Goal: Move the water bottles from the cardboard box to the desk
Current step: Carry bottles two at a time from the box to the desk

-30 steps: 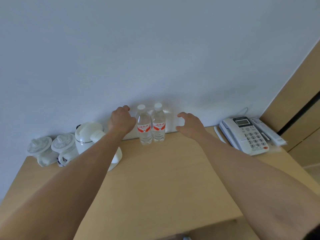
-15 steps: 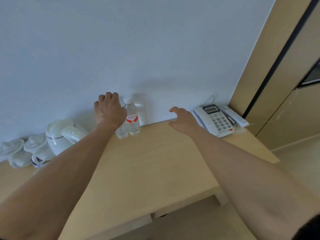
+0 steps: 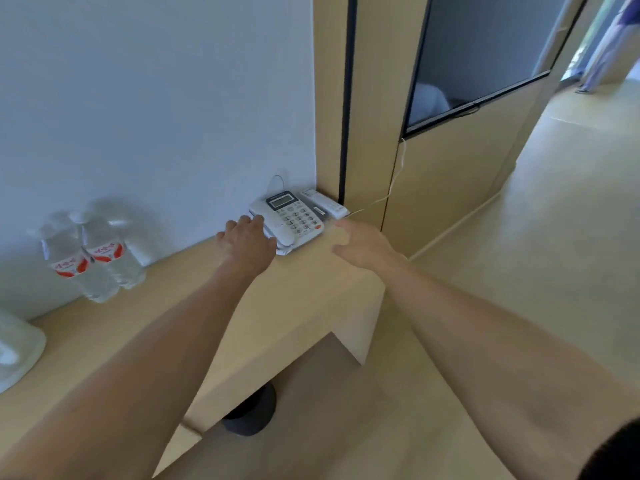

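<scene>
Two clear water bottles with red-and-white labels stand upright side by side on the light wooden desk, against the white wall at the left. My left hand hovers over the desk to their right, fingers loosely apart, holding nothing, its fingertips near the phone. My right hand is past the desk's right end, fingers spread, also holding nothing. No cardboard box is in view.
A white desk phone and a white remote sit at the desk's far right corner. A white kettle is at the left edge. A dark round bin stands under the desk. A wooden panel with a dark screen rises on the right.
The view has swung to the right. Both hands have left the bottles and moved right; the left hand let go of the bottles, which stay standing by the wall.
</scene>
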{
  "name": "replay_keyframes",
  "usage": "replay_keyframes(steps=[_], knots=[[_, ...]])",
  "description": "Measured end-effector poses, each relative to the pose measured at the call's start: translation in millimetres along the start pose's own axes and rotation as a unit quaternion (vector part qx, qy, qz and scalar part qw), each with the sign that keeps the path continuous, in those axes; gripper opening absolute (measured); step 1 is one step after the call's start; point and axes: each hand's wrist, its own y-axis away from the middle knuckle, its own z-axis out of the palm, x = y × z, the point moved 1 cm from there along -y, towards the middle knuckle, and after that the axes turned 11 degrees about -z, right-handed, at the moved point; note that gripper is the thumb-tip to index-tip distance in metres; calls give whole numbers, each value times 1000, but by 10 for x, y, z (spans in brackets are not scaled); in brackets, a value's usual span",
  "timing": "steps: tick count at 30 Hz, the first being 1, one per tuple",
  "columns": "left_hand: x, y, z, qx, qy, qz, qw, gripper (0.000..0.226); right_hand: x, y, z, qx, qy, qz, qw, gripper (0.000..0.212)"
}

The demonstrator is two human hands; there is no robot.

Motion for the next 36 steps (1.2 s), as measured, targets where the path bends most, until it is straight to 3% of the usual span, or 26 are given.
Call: replay_keyframes(steps=[9,14,19,24,36], knots=[[2153,644,556,-98,-7,187,977,47,1563,1272,-812,41,25,187,981,61],[3156,933,830,-142,-6,273,951,56,2252,1961,-1075,104,1,294,950,59],[4034,1133,1212,-167,-5,360,918,57,2845,2429,-1197,116,-8,379,918,58],[4827,1166,1613,-198,-27,426,883,61,3415,2542,-1311,114,-20,454,884,57],[6403,616,2178,-254,-101,495,825,62,4429,2235,-1957,92,-14,547,832,57]])
